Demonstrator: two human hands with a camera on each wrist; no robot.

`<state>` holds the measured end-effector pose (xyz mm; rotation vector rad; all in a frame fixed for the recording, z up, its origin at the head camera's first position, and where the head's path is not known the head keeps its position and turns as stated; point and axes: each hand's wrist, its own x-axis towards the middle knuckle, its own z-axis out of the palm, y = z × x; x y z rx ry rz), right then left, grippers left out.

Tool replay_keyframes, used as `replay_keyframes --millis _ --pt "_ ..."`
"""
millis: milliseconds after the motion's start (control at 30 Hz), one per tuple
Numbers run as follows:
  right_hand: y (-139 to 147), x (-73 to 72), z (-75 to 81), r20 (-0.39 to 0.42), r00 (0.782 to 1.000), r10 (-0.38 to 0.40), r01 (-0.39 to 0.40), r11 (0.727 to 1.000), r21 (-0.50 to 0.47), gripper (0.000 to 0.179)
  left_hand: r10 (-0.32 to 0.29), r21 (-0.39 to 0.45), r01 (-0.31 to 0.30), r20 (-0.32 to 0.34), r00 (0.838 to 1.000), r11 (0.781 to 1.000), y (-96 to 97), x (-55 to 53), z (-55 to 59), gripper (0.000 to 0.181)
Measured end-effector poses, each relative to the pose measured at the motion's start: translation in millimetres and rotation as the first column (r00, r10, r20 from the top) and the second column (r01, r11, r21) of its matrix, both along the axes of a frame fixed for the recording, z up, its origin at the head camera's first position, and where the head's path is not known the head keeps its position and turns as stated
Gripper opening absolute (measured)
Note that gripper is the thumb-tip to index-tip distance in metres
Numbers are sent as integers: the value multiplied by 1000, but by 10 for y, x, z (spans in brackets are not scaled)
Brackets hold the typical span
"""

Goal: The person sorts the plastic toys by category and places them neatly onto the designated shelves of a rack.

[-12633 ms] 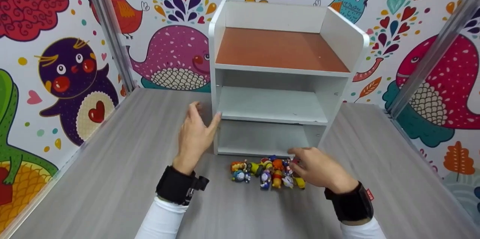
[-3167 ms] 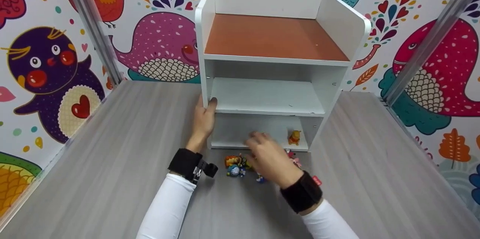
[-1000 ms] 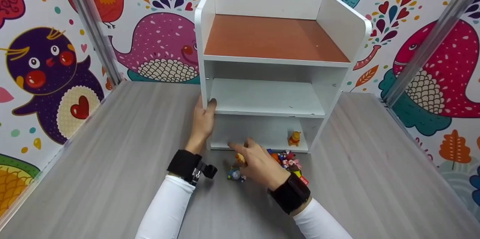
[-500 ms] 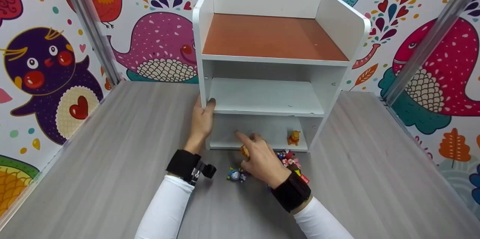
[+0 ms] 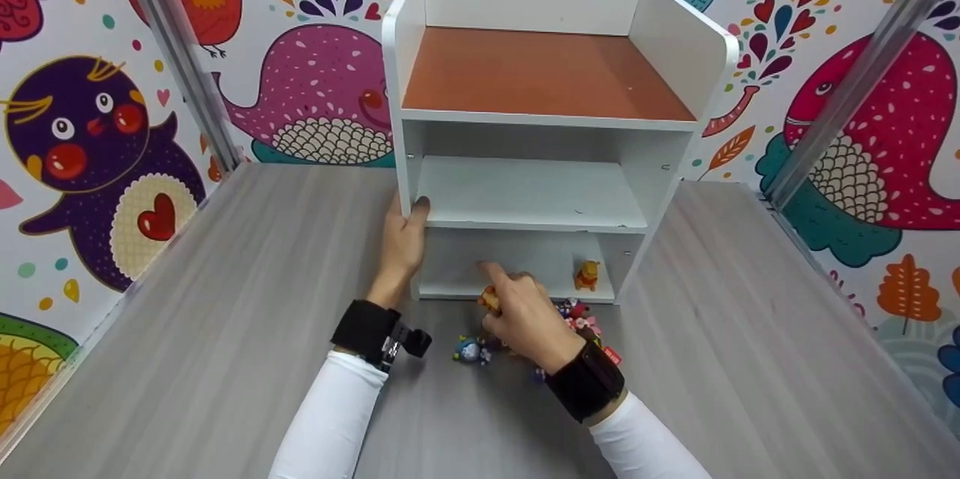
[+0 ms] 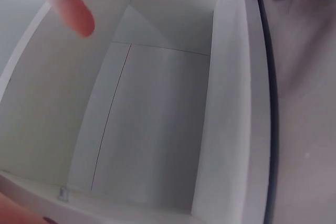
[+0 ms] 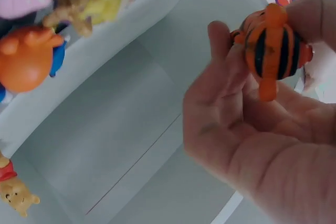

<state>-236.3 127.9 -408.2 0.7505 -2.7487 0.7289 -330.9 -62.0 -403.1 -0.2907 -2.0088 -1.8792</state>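
My right hand (image 5: 525, 321) pinches a tiger figurine (image 7: 270, 51), orange with black stripes, just in front of the shelf unit's bottom compartment. Its index finger points toward that compartment. With the thumb on the front edge, my left hand (image 5: 403, 242) grips the left side panel of the white shelf unit (image 5: 517, 121). A yellow bear figurine (image 5: 588, 275) in a red shirt sits at the right of the bottom compartment. Several small figurines (image 5: 579, 317) lie in a pile on the floor, partly hidden by my right hand. A blue figurine (image 5: 470, 350) lies left of them.
The unit has a brown top board (image 5: 547, 77) with raised walls around three sides. A white middle shelf (image 5: 525, 190) lies below it. Patterned wall panels (image 5: 322, 96) stand behind and beside the grey wood-look surface (image 5: 300, 261).
The tiger figurine has left the floor group and is in my right hand, slightly raised. Since the first frame, the bear has come onto the bottom shelf and my left hand onto the side panel.
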Motion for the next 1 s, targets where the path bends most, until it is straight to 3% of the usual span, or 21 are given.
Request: replay_keyframes --millis 133,333,567,1000 --pt "21 -14 30 40 998 -42 43 999 -31 47 3 -11 -3 -2 1000 1000 1 6 3 56" --pt "73 -34 76 32 997 -75 77 995 -70 25 18 -11 -18 6 1000 1000 8 15 13 57" --pt "153 -57 128 4 996 -86 86 992 -87 28 26 -9 -26 -14 1000 1000 0 10 9 56" --pt "302 -152 165 91 996 -15 33 980 -197 30 38 -9 -38 1 999 999 1 6 1 53"
